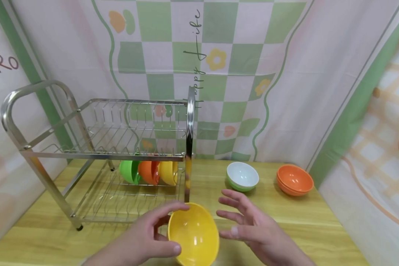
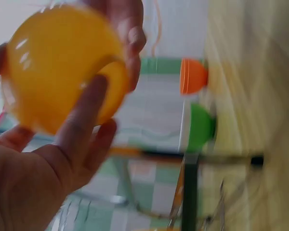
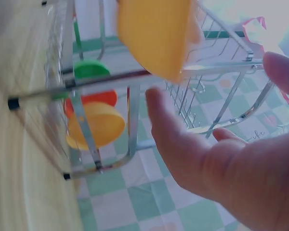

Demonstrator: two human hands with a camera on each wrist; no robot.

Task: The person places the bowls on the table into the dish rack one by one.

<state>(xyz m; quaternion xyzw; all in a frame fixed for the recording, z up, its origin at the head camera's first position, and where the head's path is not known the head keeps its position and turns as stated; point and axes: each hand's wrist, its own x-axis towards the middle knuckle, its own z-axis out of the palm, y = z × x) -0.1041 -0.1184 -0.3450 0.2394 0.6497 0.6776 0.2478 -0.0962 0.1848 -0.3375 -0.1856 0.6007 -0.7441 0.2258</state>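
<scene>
A yellow bowl (image 1: 193,234) is held up in front of the rack by the left hand (image 1: 143,236), its thumb at the near side of the rim and its fingers curled round the outside. In the left wrist view the left hand (image 2: 48,168) supports the underside of the yellow bowl (image 2: 62,62). Just right of the bowl, the right hand (image 1: 256,229) is spread with its fingers apart, not touching it in the head view. The right wrist view shows a gap between the right hand (image 3: 231,163) and the yellow bowl (image 3: 156,36).
A two-tier metal rack (image 1: 109,155) stands at the left; green (image 1: 129,171), orange (image 1: 148,172) and yellow (image 1: 168,173) bowls stand on edge in its lower tier. Behind the right hand are a white-lined green bowl (image 1: 242,176) and stacked orange bowls (image 1: 294,180) on the wooden table (image 1: 322,236).
</scene>
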